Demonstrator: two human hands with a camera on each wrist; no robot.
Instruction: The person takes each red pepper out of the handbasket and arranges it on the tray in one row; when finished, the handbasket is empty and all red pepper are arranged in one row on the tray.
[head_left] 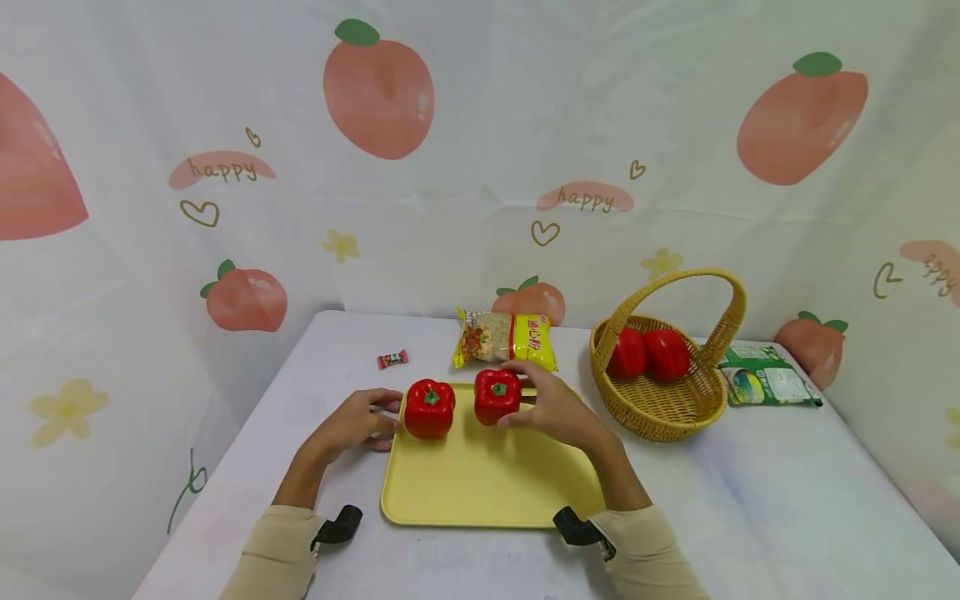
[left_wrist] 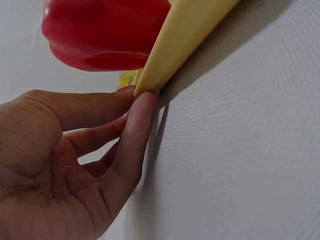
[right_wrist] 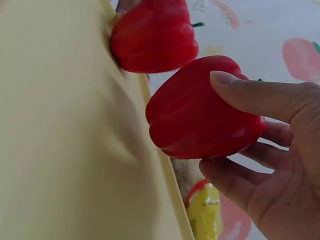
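Note:
My right hand (head_left: 551,404) grips a red bell pepper (right_wrist: 200,112), thumb on one side and fingers on the other. In the right wrist view the pepper hangs over the tray with a gap and a shadow below it. A second red bell pepper (head_left: 429,408) stands stem up on the left part of the yellow tray (head_left: 487,483). At the tray's left edge is my left hand (head_left: 365,421). The left wrist view shows its thumb and fingers (left_wrist: 141,112) pinching the tray's rim.
A wicker basket (head_left: 660,425) with two red peppers (head_left: 666,354) stands right of the tray. Beside it lies a green packet (head_left: 768,377). Behind the tray is a yellow food bag (head_left: 504,340), and a small wrapped candy (head_left: 392,359) lies to its left. A printed curtain (head_left: 480,167) hangs behind the table.

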